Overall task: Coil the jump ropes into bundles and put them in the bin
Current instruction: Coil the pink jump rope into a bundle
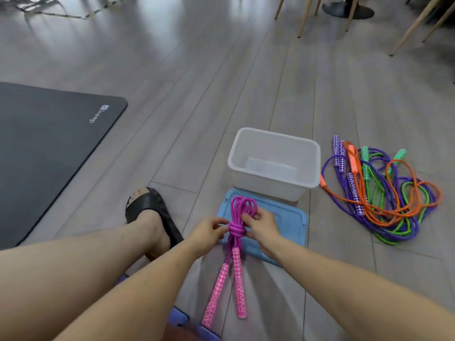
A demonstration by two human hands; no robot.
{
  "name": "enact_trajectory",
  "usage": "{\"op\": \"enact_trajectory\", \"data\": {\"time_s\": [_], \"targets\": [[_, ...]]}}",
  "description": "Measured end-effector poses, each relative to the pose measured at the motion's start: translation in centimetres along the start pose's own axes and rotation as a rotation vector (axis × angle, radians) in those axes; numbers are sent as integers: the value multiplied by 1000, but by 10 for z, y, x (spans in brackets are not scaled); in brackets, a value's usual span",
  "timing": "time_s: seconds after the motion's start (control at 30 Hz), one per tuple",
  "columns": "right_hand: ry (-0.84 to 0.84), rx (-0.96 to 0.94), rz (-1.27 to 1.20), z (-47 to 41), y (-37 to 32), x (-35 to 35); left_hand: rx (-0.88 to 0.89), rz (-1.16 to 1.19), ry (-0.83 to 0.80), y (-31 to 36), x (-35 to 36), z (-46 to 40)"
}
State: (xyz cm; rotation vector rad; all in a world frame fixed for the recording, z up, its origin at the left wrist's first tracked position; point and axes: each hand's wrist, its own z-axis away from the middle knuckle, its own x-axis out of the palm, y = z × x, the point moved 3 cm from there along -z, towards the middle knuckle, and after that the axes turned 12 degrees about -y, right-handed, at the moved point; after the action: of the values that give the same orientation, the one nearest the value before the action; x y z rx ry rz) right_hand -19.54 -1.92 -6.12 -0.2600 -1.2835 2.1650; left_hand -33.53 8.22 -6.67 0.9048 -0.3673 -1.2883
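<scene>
The left hand (208,232) pinches the wrapped knot of the magenta jump rope (236,228); the right hand (260,226) grasps its loops at 12 o'clock, handles hanging toward 6, the white bin (275,143) beyond at 1 o'clock

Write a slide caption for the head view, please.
Both hands, left and right, tighten a coiled magenta jump rope before the empty translucent plastic bin.

Single head view, looking forward-down, close over floor (172,99).

Bin (274,166) behind lid (293,225); loose ropes (384,190) right, apparently tangled.
</scene>
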Motion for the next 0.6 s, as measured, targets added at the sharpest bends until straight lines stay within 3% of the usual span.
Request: {"op": "enact_trajectory", "data": {"time_s": [0.1,0.2,0.37,0.6], "targets": [[37,10,59,-23,8,1,3,-257,187,-11,-10,-15],[71,40,139,-45,16,-1,46,-477,207,-12,-10,-22],[150,41,434,-70,20,-11,12,-486,225,-24,-1,-39],[116,89,322,-74,14,-2,21,-488,270,-21,3,-39]]}}
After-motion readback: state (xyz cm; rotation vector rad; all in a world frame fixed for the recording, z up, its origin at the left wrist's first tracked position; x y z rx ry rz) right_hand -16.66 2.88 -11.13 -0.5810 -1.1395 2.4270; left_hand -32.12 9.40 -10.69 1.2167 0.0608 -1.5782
